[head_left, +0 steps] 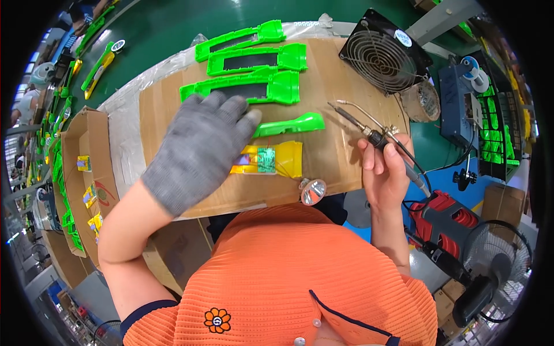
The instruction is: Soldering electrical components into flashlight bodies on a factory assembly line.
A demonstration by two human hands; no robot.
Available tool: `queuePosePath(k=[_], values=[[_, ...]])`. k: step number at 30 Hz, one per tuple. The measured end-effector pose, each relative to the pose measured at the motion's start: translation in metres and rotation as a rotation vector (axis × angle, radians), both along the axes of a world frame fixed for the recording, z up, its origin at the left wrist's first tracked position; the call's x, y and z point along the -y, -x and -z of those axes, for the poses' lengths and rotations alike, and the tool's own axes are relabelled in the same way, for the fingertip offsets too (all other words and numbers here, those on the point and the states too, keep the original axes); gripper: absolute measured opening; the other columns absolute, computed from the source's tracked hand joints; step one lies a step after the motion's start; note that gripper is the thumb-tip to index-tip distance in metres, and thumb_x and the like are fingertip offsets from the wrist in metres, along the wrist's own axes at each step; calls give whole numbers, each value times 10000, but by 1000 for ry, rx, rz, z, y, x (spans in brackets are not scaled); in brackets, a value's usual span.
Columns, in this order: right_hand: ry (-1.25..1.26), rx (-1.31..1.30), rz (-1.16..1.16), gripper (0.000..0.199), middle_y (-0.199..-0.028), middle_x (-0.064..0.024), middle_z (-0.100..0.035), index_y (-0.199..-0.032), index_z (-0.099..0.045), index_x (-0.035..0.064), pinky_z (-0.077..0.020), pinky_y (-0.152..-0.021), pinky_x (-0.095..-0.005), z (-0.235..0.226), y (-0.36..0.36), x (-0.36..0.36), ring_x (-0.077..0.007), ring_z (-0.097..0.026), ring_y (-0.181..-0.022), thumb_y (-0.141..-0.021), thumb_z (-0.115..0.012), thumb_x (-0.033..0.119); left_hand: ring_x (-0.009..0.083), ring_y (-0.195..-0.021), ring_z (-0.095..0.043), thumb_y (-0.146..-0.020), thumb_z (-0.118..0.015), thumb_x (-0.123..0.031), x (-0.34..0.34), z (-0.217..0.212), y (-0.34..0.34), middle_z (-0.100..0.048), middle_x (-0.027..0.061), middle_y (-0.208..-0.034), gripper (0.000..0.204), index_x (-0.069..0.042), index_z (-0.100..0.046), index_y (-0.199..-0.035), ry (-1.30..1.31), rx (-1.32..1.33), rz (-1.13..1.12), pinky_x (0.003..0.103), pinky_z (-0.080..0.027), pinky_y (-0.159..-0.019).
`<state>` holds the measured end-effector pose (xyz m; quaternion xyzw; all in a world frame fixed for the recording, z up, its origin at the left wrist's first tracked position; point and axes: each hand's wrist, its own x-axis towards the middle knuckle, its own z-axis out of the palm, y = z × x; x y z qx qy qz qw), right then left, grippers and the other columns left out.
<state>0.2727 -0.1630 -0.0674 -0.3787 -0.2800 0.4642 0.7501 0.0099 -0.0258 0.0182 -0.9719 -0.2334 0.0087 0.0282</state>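
My gloved left hand (199, 150) hovers open over the yellow assembly (268, 160) while my right hand (384, 173) grips the soldering iron (369, 134), whose hot tip could, I judge, scorch the green shells (248, 86) nearby.

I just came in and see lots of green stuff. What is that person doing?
A person in an orange shirt sits at a cardboard-covered bench. The right hand holds a soldering iron, its tip raised above the cardboard. The left hand, in a grey glove, reaches over the green plastic shells. Beside it lies a yellow piece with a small green circuit board and a little round speaker on thin wires. A fan stands behind.
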Motion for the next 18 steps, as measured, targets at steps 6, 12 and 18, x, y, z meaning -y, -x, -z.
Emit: queuePosePath(k=[6,12,18], values=[[15,-57,33,90,-628,-21,-417,-990,-453,44,-501,-887,-424,-4,2,0,-167,-510,-605,-953,-534,56,351,-1074,-583,-831,-663,-165,25,37,48,-597,183,-1197,625,-60,-474,-1418,232,188,93,445,-463,-919],[37,-66,47,109,-617,-1,-407,-1001,-449,67,-489,-862,-412,-3,1,1,-146,-486,-585,-960,-549,82,395,-1079,-586,-785,-674,-20,-68,-3,61,-603,185,-1255,702,-92,-451,-1447,176,458,31,455,-472,-937],[73,-88,73,118,-609,10,-397,-987,-437,75,-501,-860,-410,-2,2,-4,-129,-458,-554,-958,-552,81,387,-1152,-561,-878,-642,-56,-232,34,100,-582,203,-1256,607,-105,-439,-1448,-171,35,-330,441,-461,-1008]])
